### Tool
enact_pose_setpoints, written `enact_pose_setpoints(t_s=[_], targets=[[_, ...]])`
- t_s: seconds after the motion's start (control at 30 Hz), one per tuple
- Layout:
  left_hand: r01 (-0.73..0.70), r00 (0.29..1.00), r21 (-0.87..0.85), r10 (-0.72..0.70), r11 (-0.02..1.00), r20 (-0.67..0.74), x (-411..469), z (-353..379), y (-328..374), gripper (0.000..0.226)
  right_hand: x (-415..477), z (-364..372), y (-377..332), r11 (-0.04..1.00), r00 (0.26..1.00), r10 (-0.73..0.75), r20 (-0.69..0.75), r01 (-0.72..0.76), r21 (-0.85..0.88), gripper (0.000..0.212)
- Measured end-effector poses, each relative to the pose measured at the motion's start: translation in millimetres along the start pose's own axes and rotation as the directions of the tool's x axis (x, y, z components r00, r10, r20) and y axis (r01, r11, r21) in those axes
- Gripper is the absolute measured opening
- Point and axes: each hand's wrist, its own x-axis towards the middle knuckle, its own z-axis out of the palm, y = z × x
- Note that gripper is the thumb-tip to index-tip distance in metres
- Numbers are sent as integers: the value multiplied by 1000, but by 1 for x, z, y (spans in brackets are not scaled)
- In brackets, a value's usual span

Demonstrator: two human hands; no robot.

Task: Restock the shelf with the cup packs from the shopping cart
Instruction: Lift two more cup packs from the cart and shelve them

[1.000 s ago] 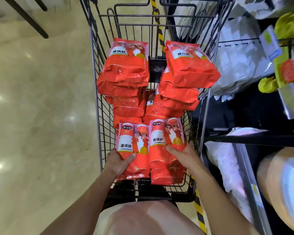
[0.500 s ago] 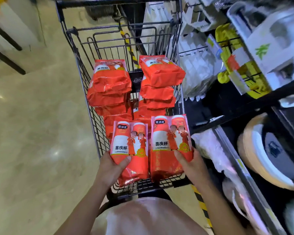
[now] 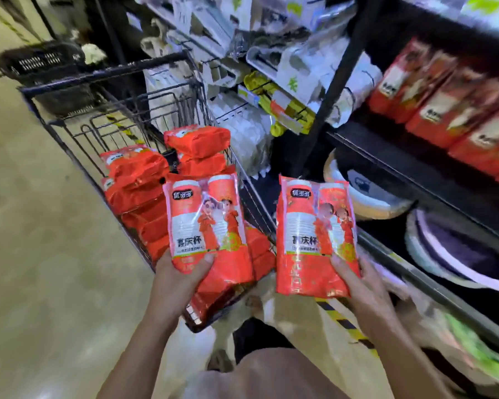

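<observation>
My left hand (image 3: pixel 177 280) grips the bottom of a red cup pack (image 3: pixel 203 223), held upright above the near end of the black wire shopping cart (image 3: pixel 69 145). My right hand (image 3: pixel 363 286) grips a second red cup pack (image 3: pixel 311 234), lifted clear of the cart and held between the cart and the dark shelf (image 3: pixel 409 165). Several more red cup packs (image 3: pixel 139 180) lie stacked inside the cart. A row of the same red packs (image 3: pixel 444 110) stands on the upper right shelf.
The shelf's black upright post (image 3: pixel 337 70) rises beside the cart. Round white and purple items (image 3: pixel 455 254) fill the lower shelf. White and yellow packaged goods (image 3: pixel 271 96) hang behind the cart. A black basket (image 3: pixel 38 64) sits at the far left. Yellow-black floor tape (image 3: pixel 343 321) runs below.
Both hands have lifted their packs out of the cart. The right pack has swung rightward toward the shelf, and my view has turned right so the shelf's red packs show.
</observation>
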Motion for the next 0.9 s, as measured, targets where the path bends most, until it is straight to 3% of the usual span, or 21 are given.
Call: enact_pose_setpoints(t_s=[0.07,0.2,0.27,0.33,0.4,0.47,0.57,0.67,0.8,0.87,0.9], targets=[[-25,998,-1,25,1000,57,-4,11,13,63,-21,-22,2,999,996,-10,-90,13,32,85],[-40,985,-22,43,999,164,-7,45,41,85,-61,-63,0,989,976,-49,-212,78,127,48],[-77,972,-10,77,997,220,-13,72,59,80,-76,-84,4,968,961,-70,-267,130,216,64],[-143,947,8,135,990,291,-22,103,74,69,-90,-107,9,939,942,-80,-326,181,292,97],[-181,921,4,168,983,351,-30,134,83,73,-102,-132,14,915,915,-80,-396,225,335,109],[-198,904,8,179,980,388,-41,168,88,91,-114,-160,22,894,892,-65,-447,252,372,102],[-242,860,17,206,970,467,-58,224,90,98,-129,-214,40,886,866,-29,-499,253,389,81],[-284,819,47,217,958,531,-82,286,88,105,-142,-274,56,891,832,16,-555,240,386,98],[-305,774,63,209,950,598,-127,370,84,86,-158,-358,67,895,802,31,-596,243,374,61],[-349,747,75,229,934,624,-148,410,84,72,-162,-398,73,889,792,25,-610,262,376,61],[-359,743,83,231,930,628,-157,429,83,66,-163,-414,74,885,786,24,-618,271,378,70]])
